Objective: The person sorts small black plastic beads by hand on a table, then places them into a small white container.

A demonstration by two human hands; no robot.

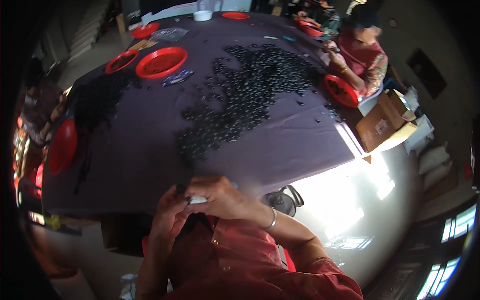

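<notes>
Above the near edge of the table, my left hand (169,216) and my right hand (220,196) meet close together. A small black piece (181,189) is pinched at the fingertips of my left hand; its exact kind is too small to tell. My right hand is closed around a small whitish object (198,199), partly hidden by the fingers, its kind unclear. Beyond them, many small shiny black pieces (250,85) lie spread over the dark tablecloth (280,145). Another dark heap (97,97) lies at the left.
Red bowls stand around the table, one large bowl (167,51) near a blue packet (177,78). A co-worker (355,60) sits at the right by a red bowl (334,85), another person (40,105) at the left. A cardboard box (380,127) stands beside the table's right edge.
</notes>
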